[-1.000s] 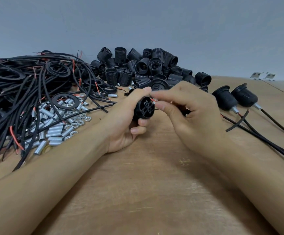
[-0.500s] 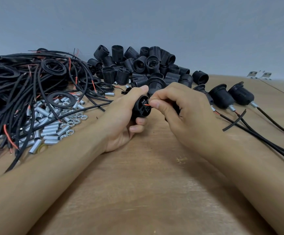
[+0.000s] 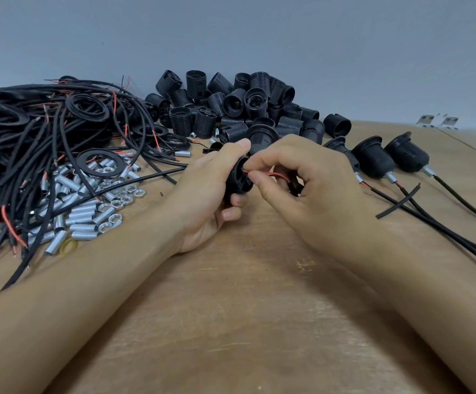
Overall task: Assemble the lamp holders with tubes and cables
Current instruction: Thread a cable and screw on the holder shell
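While the left hand (image 3: 202, 191) grips a black lamp holder (image 3: 238, 179), the right hand (image 3: 302, 189) pinches a red wire (image 3: 270, 174) at its face.

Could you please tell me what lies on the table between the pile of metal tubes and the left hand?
In the head view, loose hex nuts lie between the metal tubes and the left hand.

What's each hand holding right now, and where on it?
The left hand grips the black lamp holder around its body. The right hand pinches the red wire near the end that meets the holder's face.
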The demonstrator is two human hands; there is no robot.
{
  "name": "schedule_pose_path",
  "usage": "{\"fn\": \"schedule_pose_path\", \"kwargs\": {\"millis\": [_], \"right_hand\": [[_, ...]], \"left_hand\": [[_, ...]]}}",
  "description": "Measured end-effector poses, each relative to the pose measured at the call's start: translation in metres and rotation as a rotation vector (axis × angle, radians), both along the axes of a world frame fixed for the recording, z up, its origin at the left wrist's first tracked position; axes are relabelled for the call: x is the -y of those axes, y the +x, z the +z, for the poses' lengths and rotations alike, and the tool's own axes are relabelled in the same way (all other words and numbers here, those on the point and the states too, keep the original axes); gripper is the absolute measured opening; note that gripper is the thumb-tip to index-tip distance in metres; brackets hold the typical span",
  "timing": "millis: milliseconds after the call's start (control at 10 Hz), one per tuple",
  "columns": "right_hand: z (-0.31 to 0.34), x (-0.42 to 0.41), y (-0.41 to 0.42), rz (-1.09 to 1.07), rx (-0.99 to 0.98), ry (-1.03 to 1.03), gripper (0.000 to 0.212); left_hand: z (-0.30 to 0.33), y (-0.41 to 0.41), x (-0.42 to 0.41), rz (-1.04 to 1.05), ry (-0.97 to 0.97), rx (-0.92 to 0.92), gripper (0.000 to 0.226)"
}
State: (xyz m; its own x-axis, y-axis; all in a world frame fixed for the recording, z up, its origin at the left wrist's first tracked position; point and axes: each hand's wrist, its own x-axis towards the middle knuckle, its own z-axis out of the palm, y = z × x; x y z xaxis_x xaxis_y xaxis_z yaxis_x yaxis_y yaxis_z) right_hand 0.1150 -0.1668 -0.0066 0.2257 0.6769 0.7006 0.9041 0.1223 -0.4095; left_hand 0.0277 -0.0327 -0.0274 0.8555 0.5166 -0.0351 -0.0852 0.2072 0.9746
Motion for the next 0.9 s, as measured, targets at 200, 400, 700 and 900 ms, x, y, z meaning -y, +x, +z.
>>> {"fn": "schedule_pose_path", "kwargs": {"millis": [200, 400, 700, 900], "right_hand": [[-0.003, -0.001, -0.003, 0.014, -0.050, 0.046, 0.015], [-0.005, -0.006, -0.004, 0.039, -0.121, 0.037, 0.008], [0.012, -0.001, 0.004, 0.092, -0.547, -0.024, 0.012], [0.045, 0.037, 0.042, 0.098, -0.403, -0.810, 0.044]], "left_hand": [[-0.001, 0.001, 0.001, 0.028, -0.006, 0.009, 0.033], [-0.003, 0.004, -0.001, 0.027, -0.058, -0.024, 0.034], [0.005, 0.007, -0.006, 0.036, -0.144, -0.055, 0.057], [0.010, 0.004, 0.000, 0.050, -0.211, -0.037, 0.031]]}}
